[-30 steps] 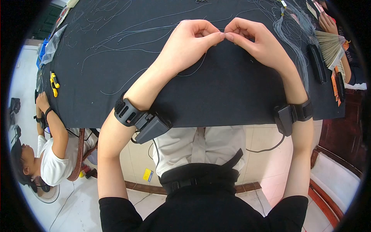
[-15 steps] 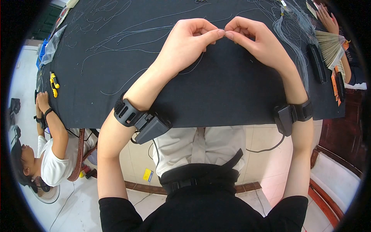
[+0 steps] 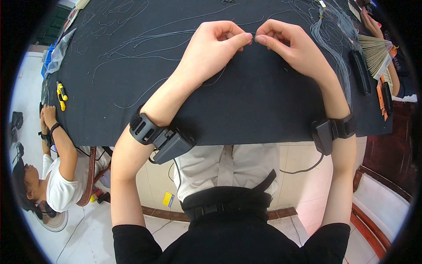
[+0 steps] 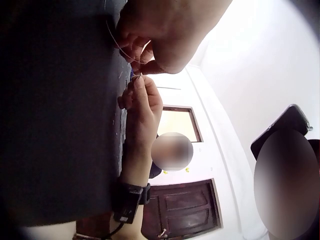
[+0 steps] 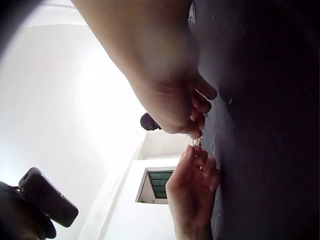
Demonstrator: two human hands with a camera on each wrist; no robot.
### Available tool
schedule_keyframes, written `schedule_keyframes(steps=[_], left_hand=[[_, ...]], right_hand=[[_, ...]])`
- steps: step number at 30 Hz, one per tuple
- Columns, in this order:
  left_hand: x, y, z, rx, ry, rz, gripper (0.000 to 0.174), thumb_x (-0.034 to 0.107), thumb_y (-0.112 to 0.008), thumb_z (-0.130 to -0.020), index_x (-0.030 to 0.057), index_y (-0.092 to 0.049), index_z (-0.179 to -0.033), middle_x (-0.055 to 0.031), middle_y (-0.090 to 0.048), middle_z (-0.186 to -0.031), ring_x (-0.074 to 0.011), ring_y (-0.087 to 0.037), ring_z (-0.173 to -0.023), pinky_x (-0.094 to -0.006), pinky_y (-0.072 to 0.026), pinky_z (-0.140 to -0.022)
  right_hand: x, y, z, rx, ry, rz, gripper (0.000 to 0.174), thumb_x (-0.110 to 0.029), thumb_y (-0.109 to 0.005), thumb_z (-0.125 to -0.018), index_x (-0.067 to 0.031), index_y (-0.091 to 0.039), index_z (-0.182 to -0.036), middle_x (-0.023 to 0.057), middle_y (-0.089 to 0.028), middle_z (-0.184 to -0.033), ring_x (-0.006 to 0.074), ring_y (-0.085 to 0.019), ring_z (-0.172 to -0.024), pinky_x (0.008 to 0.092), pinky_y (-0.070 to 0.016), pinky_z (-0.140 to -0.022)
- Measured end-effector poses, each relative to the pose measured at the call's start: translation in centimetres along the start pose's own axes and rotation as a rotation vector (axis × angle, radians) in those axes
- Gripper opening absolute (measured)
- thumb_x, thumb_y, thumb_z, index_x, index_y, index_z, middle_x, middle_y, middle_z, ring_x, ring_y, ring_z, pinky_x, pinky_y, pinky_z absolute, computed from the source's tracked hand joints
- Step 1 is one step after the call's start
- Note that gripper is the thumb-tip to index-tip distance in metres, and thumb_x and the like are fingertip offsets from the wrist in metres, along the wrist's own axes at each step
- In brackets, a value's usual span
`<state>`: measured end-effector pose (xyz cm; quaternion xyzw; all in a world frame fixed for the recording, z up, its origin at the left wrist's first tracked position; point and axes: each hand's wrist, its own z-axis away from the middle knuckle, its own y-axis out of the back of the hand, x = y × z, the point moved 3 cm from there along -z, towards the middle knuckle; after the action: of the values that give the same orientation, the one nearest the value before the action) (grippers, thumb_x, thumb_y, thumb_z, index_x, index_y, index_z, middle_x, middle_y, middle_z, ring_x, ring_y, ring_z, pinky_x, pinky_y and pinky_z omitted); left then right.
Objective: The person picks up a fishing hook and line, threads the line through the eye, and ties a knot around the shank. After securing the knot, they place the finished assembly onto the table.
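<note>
Above the black cloth the two hands meet almost tip to tip in the head view. The left hand pinches a thin line between thumb and forefinger; part of that line curves down behind the hand. The right hand pinches at a tiny item just across a narrow gap, its other fingers curled. In the left wrist view a pale line arcs from the fingertips of the left hand. What exactly sits between the fingertips is too small to tell.
Loose grey lines lie at the upper left, and a bundle of lines at the right beside a black case. Yellow pliers rest at the far left. Other people are at both table ends; a fanned stack lies at the right.
The left hand's fingertips have shifted slightly left, and a small gap shows between them and the right hand's. The right hand is nearly still. A person's hand at the far right has moved.
</note>
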<state>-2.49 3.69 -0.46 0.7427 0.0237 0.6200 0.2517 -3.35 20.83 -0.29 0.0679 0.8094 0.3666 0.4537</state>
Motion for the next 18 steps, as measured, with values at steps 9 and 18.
schedule_keyframes(steps=[9, 18], left_hand=[[-0.17, -0.16, -0.03, -0.048, -0.017, -0.048, 0.024, 0.027, -0.059, -0.082, 0.0052, -0.065, -0.088, -0.0008, -0.058, -0.074, -0.0061, -0.047, -0.063, -0.0176, -0.0385, -0.059], [-0.18, -0.11, 0.02, -0.019, -0.022, 0.033, 0.021, 0.025, -0.058, -0.082, 0.0052, -0.065, -0.087, 0.0007, -0.056, -0.069, -0.0041, -0.046, -0.061, -0.0160, -0.0374, -0.056]], right_hand=[[-0.17, -0.02, -0.04, -0.004, 0.017, -0.004, 0.018, -0.018, -0.057, -0.084, 0.0000, -0.059, -0.086, 0.0024, -0.049, -0.059, 0.0076, -0.041, -0.052, 0.0220, -0.0321, -0.047], [-0.23, -0.07, -0.11, 0.016, 0.008, -0.076, 0.020, -0.019, -0.056, -0.085, 0.0010, -0.059, -0.087, 0.0011, -0.051, -0.062, 0.0058, -0.043, -0.054, 0.0205, -0.0345, -0.049]])
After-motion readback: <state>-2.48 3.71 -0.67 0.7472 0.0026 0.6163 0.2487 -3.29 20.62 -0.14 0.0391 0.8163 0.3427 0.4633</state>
